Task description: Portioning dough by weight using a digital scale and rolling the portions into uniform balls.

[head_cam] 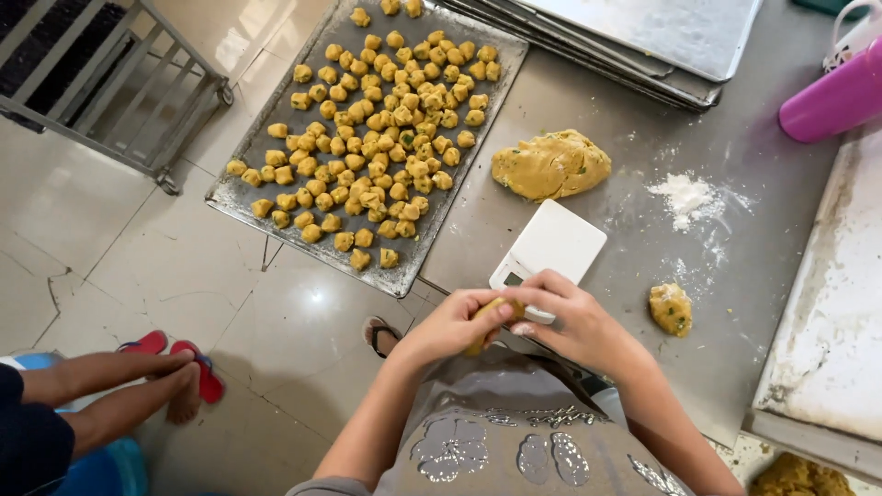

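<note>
My left hand [452, 321] and my right hand [571, 317] meet over the near edge of a steel table [735, 211], both closed around a small yellow piece of dough [487, 317] between the fingertips. Just beyond the hands lies a white kitchen scale [551, 243]. A large lump of yellow dough [551, 165] sits farther back on the table. A smaller dough lump [671, 308] rests to the right of my right hand. To the left, a metal baking tray [276, 207] holds several small shaped dough pieces [386, 129].
A patch of white flour [684, 195] lies right of the big lump. Stacked empty trays [661, 46] stand at the back. A pink bottle [831, 101] lies at far right beside a white board [841, 312]. Another person's legs and red sandals [179, 363] are on the floor at left, near a metal rack [110, 83].
</note>
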